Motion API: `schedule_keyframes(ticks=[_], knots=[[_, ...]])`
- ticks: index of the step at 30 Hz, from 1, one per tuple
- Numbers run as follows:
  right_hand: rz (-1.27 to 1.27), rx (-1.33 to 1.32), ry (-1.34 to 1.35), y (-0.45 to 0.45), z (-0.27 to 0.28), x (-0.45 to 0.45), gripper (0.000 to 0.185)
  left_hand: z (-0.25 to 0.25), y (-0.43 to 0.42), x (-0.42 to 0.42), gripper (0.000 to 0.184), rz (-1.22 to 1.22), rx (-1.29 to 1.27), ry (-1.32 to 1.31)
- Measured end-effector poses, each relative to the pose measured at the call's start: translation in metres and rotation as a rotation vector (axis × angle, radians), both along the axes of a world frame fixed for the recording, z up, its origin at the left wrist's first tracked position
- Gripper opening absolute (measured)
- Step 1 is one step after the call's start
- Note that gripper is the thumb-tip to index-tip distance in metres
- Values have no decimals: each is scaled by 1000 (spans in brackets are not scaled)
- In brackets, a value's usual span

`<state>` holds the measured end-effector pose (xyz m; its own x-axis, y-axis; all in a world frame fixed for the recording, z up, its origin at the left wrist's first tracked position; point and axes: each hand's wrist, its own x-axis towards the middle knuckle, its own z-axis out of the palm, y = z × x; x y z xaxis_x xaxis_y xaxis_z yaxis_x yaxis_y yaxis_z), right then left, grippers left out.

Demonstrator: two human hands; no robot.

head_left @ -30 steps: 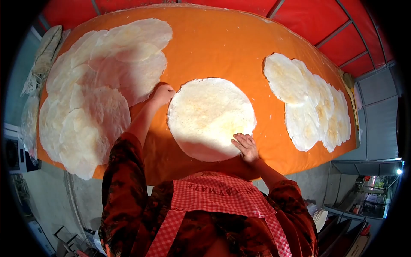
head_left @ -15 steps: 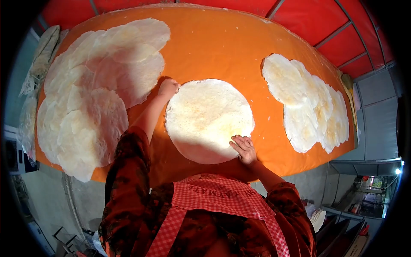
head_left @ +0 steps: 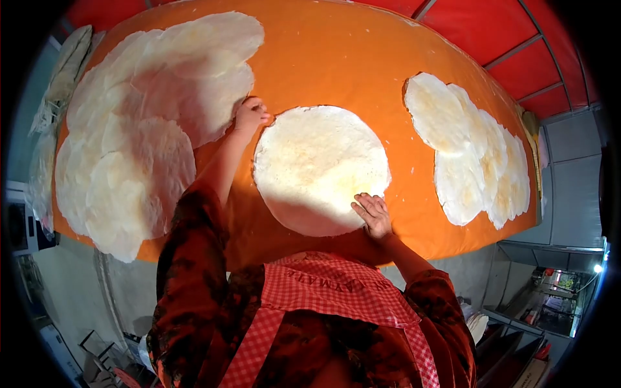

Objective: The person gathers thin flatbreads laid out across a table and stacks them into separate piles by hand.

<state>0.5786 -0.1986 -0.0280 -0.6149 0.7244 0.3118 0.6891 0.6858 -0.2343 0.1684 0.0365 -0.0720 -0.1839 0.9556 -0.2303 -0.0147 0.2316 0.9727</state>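
Note:
A large round flatbread [head_left: 317,158] lies flat on the orange cloth [head_left: 336,71] in front of me. My left hand [head_left: 252,114] is just off its upper left edge, fingers loosely curled and partly apart, with nothing visible in them. It is between this flatbread and the big spread of overlapping thin sheets [head_left: 129,149] on the left. My right hand [head_left: 373,215] rests on the flatbread's lower right edge, fingers stretched out and holding nothing. Part of the flatbread's lower side is in shadow.
More overlapping flatbreads [head_left: 453,145] lie on the right side of the cloth. Folded fabric [head_left: 68,71] is beyond its left edge. Red panels [head_left: 479,35] with metal bars border the far side. Dark bins [head_left: 501,352] are on the floor at the lower right.
The fingers of my left hand have loosened from a closed shape, and the hand is slightly farther from the flatbread's edge. My right hand stays at the lower right edge. The view has shifted slightly.

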Motion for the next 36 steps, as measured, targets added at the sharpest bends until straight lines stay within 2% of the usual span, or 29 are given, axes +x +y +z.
schedule_keyframes(ticks=[2, 3, 5, 6, 7, 8, 10, 11, 13, 15, 16, 20, 21, 22, 23, 24, 25, 26, 27, 28, 29, 30, 32, 34, 36], knots=[[-6, -32, -26, 0, 2, 0, 42, -10, -8, -2, 27, 114, 210, 178], [21, -40, 9, -1, -1, -2, 44, -13, -19, -12, 35, 196, 458, 815], [10, -24, 66, 0, -7, 5, 47, -33, -39, -51, 47, 55, 595, 628], [46, 15, 61, 2, -21, 14, 52, -32, -59, -60, 45, 15, 651, 492], [24, -4, -14, -3, -8, 14, 52, -35, -79, -66, 38, 10, 589, 376], [14, -41, 36, -6, -2, 13, 50, -39, -107, -67, 31, 64, 476, 277], [-9, 5, 78, -10, 2, 12, 45, -47, -160, -69, 18, 196, 322, 229], [-5, 23, 80, -12, 0, 15, 44, -45, -189, -66, 13, 233, 291, 276], [18, 60, 77, -9, -8, 17, 41, 0, -242, -34, 15, 244, 223, 454], [27, 90, 64, -8, -12, 19, 38, -5, -275, -31, 15, 214, 407, 670], [11, 68, 91, -4, -4, 17, 35, -15, -287, -34, 15, 200, 379, 702], [-42, 37, 259, 21, 88, 3, 16, -32, -311, -38, 15, 118, 338, 881], [-86, 103, 424, 31, 116, 2, 8, -30, -313, -36, 15, 91, 351, 935], [-200, 60, 420, 44, 124, 15, 12, -29, -312, -34, 16, 91, 382, 1021], [-333, 70, 453, 38, 165, 22, 19, -29, -310, -31, 16, 95, 413, 1105], [-394, 53, 515, 45, 175, 40, 21, -27, -309, -27, 17, 103, 442, 1187], [-370, 117, 738, 63, 169, 63, 20, -23, -309, -23, 18, 105, 430, 1184], [-415, -134, 1163, 57, 182, 78, 12, -20, -311, -20, 19, 108, 414, 1181], [-610, -196, 1134, 50, 194, 98, 11, -17, -312, -18, 20, 112, 395, 1178], [-680, -151, 1204, 53, 180, 123, 12, -19, -312, -18, 20, 115, 401, 1184], [-789, -287, 1258, 45, 173, 148, 13, -21, -313, -18, 21, 119, 402, 1193], [-800, -250, 1344, 39, 154, 167, 16, -23, -314, -17, 21, 128, 402, 1201], [-1041, -413, 1468, 22, 124, 195, 18, -32, -313, -22, 23, 140, 381, 1264], [-1045, -455, 1590, 5, 62, 226, 7, -34, -314, -19, 23, 144, 350, 1288], [-1127, -544, 1658, -13, -7, 253, 15, -21, -314, -13, 24, 138, 310, 1284]])
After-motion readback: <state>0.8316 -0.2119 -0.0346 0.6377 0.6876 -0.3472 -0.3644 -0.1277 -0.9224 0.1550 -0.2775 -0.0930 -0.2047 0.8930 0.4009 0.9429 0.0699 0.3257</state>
